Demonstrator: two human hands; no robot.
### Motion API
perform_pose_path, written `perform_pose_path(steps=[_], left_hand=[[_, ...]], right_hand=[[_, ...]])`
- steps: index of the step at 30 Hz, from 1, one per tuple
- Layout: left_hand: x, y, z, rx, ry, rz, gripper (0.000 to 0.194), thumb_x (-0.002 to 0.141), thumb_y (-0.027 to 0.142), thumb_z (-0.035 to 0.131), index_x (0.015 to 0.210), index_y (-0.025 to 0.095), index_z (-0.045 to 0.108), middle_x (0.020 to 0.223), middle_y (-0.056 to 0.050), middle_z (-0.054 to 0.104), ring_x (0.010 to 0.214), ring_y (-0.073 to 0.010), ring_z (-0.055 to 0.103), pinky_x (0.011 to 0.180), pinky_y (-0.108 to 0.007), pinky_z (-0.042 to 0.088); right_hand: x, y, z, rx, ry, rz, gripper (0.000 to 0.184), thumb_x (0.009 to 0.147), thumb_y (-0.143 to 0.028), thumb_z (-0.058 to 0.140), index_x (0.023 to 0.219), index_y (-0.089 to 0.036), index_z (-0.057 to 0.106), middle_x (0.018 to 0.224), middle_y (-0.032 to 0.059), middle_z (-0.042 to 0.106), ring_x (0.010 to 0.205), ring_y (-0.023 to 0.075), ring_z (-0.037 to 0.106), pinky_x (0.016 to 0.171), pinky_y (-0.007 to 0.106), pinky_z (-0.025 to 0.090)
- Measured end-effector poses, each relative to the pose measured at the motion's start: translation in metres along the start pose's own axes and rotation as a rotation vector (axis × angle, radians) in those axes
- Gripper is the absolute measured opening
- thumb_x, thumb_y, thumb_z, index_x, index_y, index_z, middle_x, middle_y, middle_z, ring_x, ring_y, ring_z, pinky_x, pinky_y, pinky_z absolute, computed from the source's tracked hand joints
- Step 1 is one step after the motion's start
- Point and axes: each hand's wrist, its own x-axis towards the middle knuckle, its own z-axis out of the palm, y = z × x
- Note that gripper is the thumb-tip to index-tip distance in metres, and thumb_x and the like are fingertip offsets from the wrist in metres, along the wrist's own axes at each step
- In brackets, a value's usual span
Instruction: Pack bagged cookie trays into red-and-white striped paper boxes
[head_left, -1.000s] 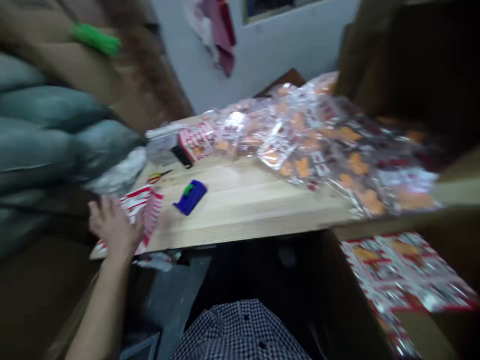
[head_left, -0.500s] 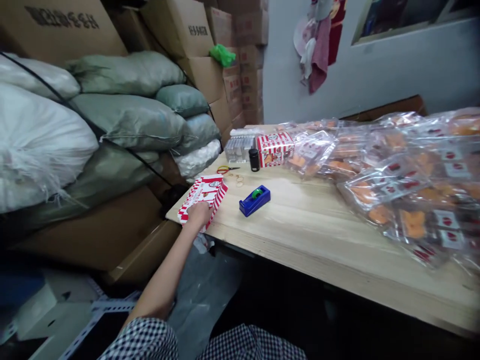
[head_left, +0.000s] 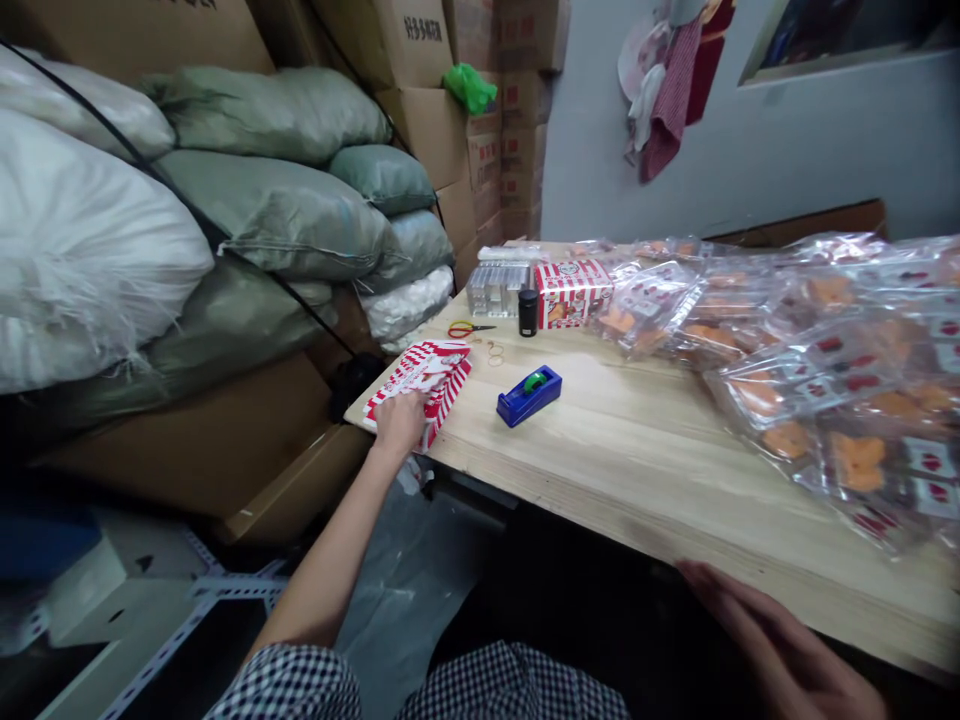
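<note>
Blue tape dispenser (head_left: pixel 529 395) near red-striped carton (head_left: pixel 442 375)

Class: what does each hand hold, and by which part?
The left hand rests on the near end of a red-and-white carton, grip unclear; the right hand holds nothing.

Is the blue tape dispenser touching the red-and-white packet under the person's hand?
No, the blue tape dispenser sits apart from the striped red-and-white packet under the left hand, with bare wooden table between them.
</note>
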Motion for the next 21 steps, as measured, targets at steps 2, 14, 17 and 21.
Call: perform_pose_path(steps=[2, 14, 17, 21], left_hand=[[-0.01, -0.01, -0.017, -0.12, 0.203, -0.067, 0.04, 0.099, 0.025, 0.035, 0.117, 0.015, 0.07, 0.101, -0.018, 0.074, 0.094, -0.0306, 0.071, 0.081, -0.037, 0.049], [-0.17, 0.112, 0.007, -1.675, -0.499, 0.092, 0.036, 0.096, 0.044, 0.056, 0.119, 0.018, 0.067, 0.108, -0.009, 0.074, 0.092, -0.0235, 0.071, 0.082, -0.035, 0.056], [-0.165, 0.126, 0.008, -1.473, -0.171, 0.26, 0.047, 0.089, 0.034, 0.068, 0.133, 0.024, 0.056, 0.134, -0.01, 0.062, 0.12, -0.025, 0.061, 0.103, -0.04, 0.048], [-0.135, 0.136, -0.014, -1.07, 0.056, 0.736, 0.045, 0.087, 0.027, 0.071, 0.129, 0.026, 0.055, 0.13, -0.009, 0.061, 0.124, -0.0247, 0.054, 0.106, -0.043, 0.042]], right_hand=[[0.011, 0.004, 0.018, 0.011, -0.065, 0.058, 0.042, 0.081, -0.052, 0.073, 0.111, -0.023, 0.074, 0.118, 0.0094, 0.074, 0.119, 0.034, 0.065, 0.109, 0.046, 0.049], [0.046, -0.017, 0.065, 0.518, -0.17, 0.148, 0.045, 0.089, -0.042, 0.071, 0.132, -0.031, 0.062, 0.131, 0.0067, 0.069, 0.117, 0.0268, 0.068, 0.103, 0.044, 0.053], [0.043, -0.005, 0.044, 0.444, -0.228, 0.218, 0.044, 0.088, -0.043, 0.072, 0.128, -0.027, 0.065, 0.117, 0.0079, 0.075, 0.101, 0.0279, 0.074, 0.088, 0.043, 0.061], [0.036, 0.006, 0.026, 0.326, -0.383, 0.225, 0.042, 0.09, -0.044, 0.069, 0.127, -0.024, 0.067, 0.114, 0.008, 0.076, 0.096, 0.0254, 0.074, 0.089, 0.042, 0.06]])
